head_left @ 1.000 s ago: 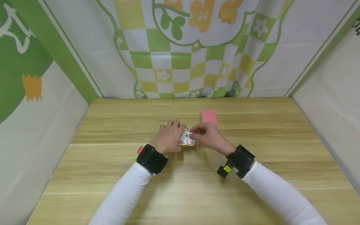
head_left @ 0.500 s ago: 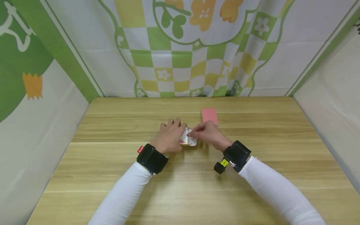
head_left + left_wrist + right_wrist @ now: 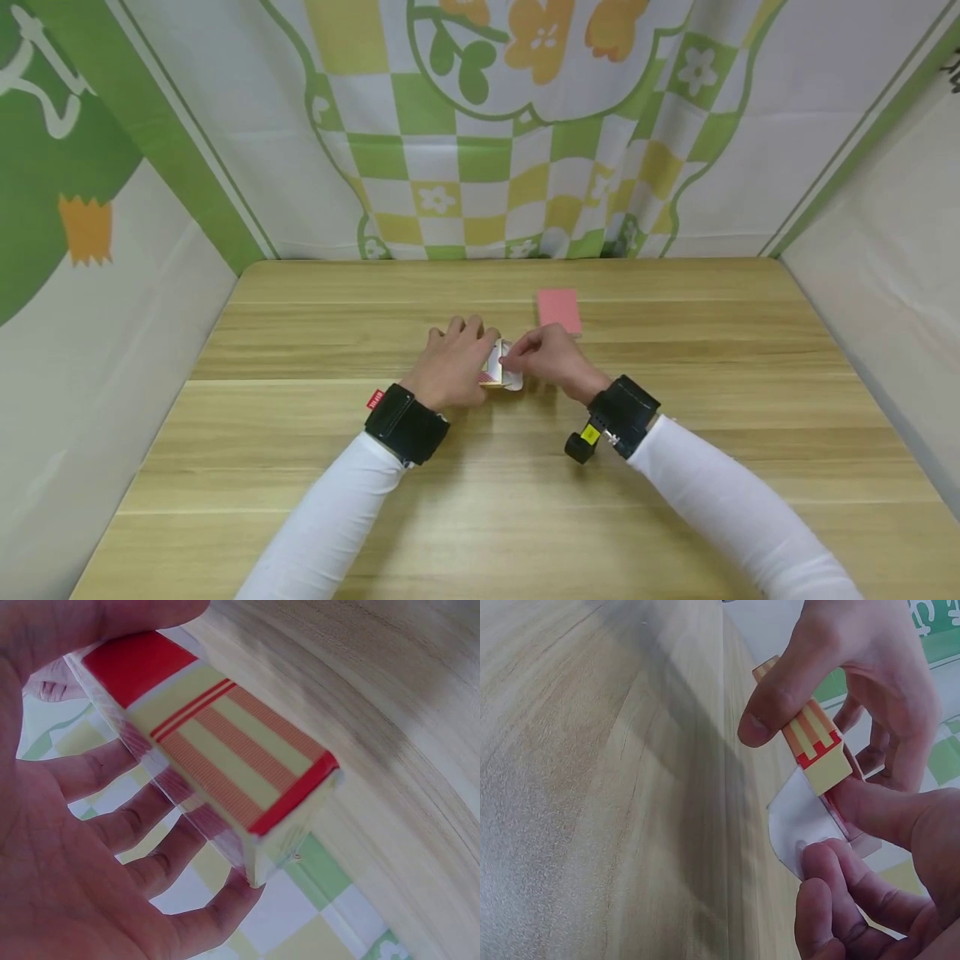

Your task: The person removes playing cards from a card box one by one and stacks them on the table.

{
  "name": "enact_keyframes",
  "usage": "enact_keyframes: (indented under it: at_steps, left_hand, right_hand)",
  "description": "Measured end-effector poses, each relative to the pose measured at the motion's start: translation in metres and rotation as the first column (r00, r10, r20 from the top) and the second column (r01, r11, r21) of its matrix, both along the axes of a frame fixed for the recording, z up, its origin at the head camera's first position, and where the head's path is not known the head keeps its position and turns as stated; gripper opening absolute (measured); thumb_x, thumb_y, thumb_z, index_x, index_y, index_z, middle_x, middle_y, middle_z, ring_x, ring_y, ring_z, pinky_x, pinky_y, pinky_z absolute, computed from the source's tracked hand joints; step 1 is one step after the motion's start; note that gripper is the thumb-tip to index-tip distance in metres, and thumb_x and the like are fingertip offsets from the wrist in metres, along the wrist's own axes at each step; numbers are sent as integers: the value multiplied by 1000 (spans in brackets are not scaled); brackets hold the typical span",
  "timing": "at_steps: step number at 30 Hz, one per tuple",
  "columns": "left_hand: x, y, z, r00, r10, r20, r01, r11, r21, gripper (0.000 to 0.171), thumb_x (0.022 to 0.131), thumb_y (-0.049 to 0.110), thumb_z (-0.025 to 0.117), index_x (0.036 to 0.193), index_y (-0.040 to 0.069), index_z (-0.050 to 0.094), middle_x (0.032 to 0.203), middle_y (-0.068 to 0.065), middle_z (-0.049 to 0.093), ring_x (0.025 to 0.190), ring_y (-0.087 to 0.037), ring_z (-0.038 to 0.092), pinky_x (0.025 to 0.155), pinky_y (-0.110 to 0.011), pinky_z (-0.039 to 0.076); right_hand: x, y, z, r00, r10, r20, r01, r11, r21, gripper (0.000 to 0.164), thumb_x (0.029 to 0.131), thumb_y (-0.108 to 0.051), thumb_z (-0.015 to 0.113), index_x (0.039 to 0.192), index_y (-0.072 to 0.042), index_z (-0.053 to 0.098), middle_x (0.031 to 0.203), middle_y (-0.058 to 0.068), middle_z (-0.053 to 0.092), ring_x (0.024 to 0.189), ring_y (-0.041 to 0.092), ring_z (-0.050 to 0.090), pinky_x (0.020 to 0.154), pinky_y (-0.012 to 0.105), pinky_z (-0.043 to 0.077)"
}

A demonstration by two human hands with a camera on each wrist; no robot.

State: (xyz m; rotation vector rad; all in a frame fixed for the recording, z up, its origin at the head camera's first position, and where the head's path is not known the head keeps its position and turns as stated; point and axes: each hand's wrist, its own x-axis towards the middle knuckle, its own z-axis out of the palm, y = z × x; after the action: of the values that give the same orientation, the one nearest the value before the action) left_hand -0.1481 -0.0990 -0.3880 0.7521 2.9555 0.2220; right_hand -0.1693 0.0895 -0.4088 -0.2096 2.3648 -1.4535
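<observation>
A small card box [image 3: 491, 372], with red and cream stripes on its narrow side [image 3: 232, 750] in the left wrist view, is tilted above the wooden table. My left hand [image 3: 447, 364] grips it, thumb on the striped side and fingers spread along the opposite one. At the open end a white flap [image 3: 799, 821] sticks out. My right hand [image 3: 553, 360] pinches there, one digit at the opening and the other fingers curled against the flap. The inside of the box is mostly hidden by my hands. Just beyond my right hand lies a pink rectangular stack [image 3: 558, 310].
The wooden table [image 3: 480, 517] extends around both hands. A green, white and yellow checked curtain [image 3: 480, 158] hangs along its back edge. Pale fabric walls stand to the left and right.
My right wrist has shifted left, and its fingertips have moved a little left at the box opening. More of the flap shows beside them. The left hand and pink stack stay put.
</observation>
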Motion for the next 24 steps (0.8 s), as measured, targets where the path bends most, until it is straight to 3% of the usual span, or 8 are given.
enact_keyframes:
  at_steps: [13,24]
  left_hand:
    - [2,-1,2,1000,8,15,-8,1000,-5,73,70,18,87,136,8,57,120,-11,53,115,-34,48,93,-59,44]
    - [2,-2,2,1000,5,5,-5,1000,11,72,68,16,87,133,8,58,119,-11,53,113,-33,48,89,-57,45]
  right_hand:
    - [1,7,1,1000,9,-1,-9,1000,24,16,84,-16,83,91,-3,76,90,5,70,76,17,55,66,28,44]
    - [-1,19,5,1000,21,13,-20,1000,-16,16,85,-12,81,94,1,76,89,8,73,84,19,62,75,30,48]
